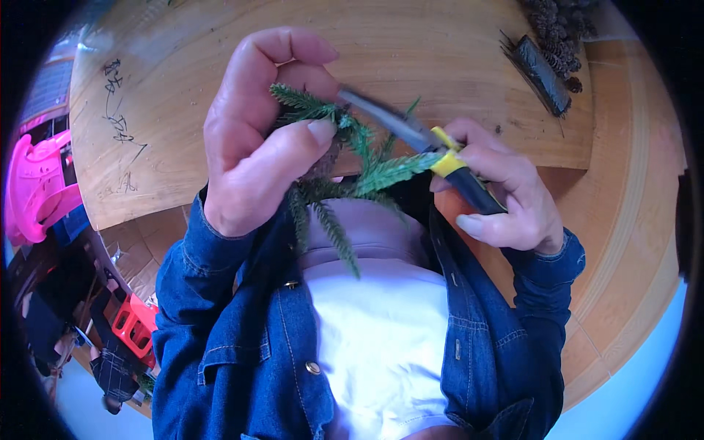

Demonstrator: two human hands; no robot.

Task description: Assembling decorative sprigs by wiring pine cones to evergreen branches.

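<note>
My left hand [260,147] is closed, pinching a green artificial pine sprig [396,172] between thumb and fingers. Several needled twigs spread from that pinch, some toward my right hand and some hanging down over my chest. My right hand [510,187] is wrapped round the black and yellow handles of long-nose pliers [411,130]. Their metal jaws point up and left, the tip close to my left fingertips and the top of the sprig. The jaws are slightly blurred, and I cannot tell whether they touch a twig.
Below my hands lies a wooden table [169,66] with dark handwriting at its left. Brown pine cones [561,44] and a dark bundle of thin wires [541,75] lie at its far right. Pink plastic chair [40,187], red stool [134,326] and another person [116,374] are at left.
</note>
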